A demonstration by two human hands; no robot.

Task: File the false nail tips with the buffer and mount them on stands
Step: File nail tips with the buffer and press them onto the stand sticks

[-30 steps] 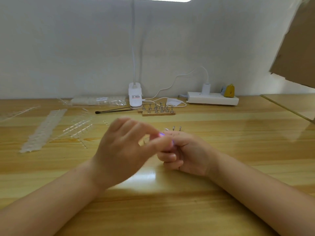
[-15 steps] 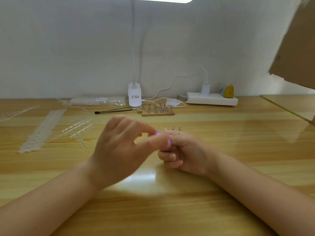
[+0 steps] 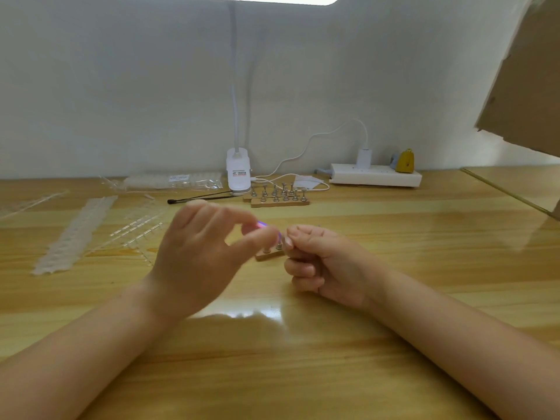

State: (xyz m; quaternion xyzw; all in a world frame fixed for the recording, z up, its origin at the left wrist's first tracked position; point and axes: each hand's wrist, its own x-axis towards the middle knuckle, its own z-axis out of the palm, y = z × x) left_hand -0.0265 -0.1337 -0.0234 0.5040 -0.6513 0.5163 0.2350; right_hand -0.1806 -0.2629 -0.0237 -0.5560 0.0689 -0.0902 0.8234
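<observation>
From the head view, the left hand [image 3: 200,256] pinches a small purple buffer [image 3: 263,224] between thumb and forefinger, other fingers spread — a light grip, likely for short strokes. The right hand [image 3: 324,262] is curled tight just beside it (any nail tip inside is hidden), over a little wooden stand [image 3: 268,255] — handy for mounting.

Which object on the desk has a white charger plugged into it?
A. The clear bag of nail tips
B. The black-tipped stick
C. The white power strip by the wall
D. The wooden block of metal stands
C: the white charger stands upright on the white power strip, its cable looping left toward the lamp clip.
</observation>
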